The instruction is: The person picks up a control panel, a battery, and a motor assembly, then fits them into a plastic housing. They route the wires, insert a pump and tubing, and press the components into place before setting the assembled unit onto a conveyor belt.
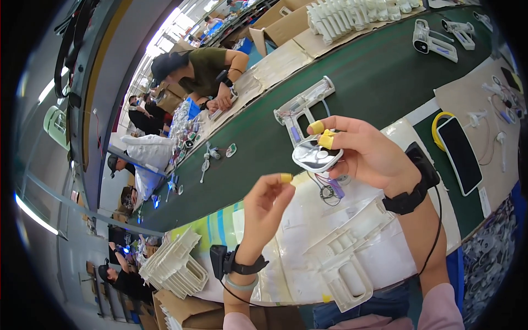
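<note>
Far to the left of my grip, a lit strip lamp (36,216) and a grey frame (88,159) border the room, where several people work. Nearer, a white bag (146,157) lies on the opposite edge of the green belt (247,129), which runs diagonally beyond my hands; past it a co-worker in a dark green top (203,71) bends over a pale part. Low to the left of my grip stands a stack of white housings (175,265). My left hand (268,206) is raised, thumb and forefinger nearly meeting; I cannot tell whether anything thin lies between them. Under both hands spreads a white-covered board (291,242). Just beyond my right fingertips, a white frame (302,100) rests on the belt, its near end partly hidden by what I hold. My right hand (366,148) pinches a white oval part with a shiny face (316,157), between the two hands and above the board. Just below it are thin wires (330,201) and a purple cylinder (336,190); nearer my body lies a white housing (341,250). From the black wrist device (423,165) a cable (438,231) trails along my right forearm. Right of this grip are a yellow ring (437,132), a black-screened phone (461,155) partly over it, and brown sheeting (467,91) bearing wired parts (503,104); lower right, a heap of grey pieces (489,264).
</note>
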`<state>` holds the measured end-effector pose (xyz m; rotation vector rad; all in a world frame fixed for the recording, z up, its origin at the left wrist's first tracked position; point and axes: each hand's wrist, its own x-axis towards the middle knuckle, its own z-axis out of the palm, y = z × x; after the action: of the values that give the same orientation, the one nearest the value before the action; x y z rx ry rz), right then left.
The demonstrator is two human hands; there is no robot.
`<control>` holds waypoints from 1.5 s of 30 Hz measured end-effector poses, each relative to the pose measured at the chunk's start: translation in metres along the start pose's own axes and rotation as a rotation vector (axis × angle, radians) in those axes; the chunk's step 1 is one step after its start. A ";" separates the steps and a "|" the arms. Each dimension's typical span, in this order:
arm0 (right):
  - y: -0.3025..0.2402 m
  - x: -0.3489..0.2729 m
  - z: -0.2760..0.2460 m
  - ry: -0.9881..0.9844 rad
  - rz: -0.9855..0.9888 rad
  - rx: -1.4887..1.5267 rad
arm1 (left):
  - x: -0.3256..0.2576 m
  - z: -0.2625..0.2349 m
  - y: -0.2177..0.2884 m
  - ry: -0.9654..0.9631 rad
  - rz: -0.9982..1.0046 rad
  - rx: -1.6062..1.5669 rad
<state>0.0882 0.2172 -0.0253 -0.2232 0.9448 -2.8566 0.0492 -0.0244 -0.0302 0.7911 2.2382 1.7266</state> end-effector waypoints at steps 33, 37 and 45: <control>0.001 -0.007 0.015 0.052 -0.160 -0.253 | 0.041 -0.016 0.051 0.066 0.089 0.002; 0.005 -0.009 0.023 0.045 -0.101 -0.234 | 0.041 -0.034 0.058 -0.296 -0.220 -0.326; 0.007 -0.006 0.021 0.046 -0.084 -0.201 | 0.016 -0.028 0.075 -0.170 -0.210 0.061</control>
<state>0.0982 0.2003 -0.0137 -0.2226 1.2624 -2.8508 0.0443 -0.0265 0.0515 0.6613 2.1806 1.4469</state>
